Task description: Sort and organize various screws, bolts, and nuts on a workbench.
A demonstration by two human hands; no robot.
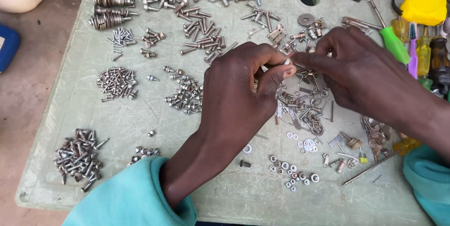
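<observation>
From my head camera, I look down at a pale green table (140,113) covered in small metal bits. My left hand (241,90) is in the middle, fingers curled in, and my thumb and first finger pinch a tiny metal piece (287,61). It is too small for me to tell what kind it is. My right hand (363,74) comes in from the right side, and its fingertips press together right at that same tiny piece, so my two hands touch there. Just under my hands lies a messy heap of mixed bits (304,104). Near my left wrist sit some little nuts and washers (293,177). Far to the left there is a pile of dark screws (77,158), and above it a pile of shiny screws (116,83). Long bolts (204,36) lie at the top of the table. By the right edge are screwdrivers with bright handles (415,48) and a yellow cap (424,7). My sleeves (131,198) are blue-green.
</observation>
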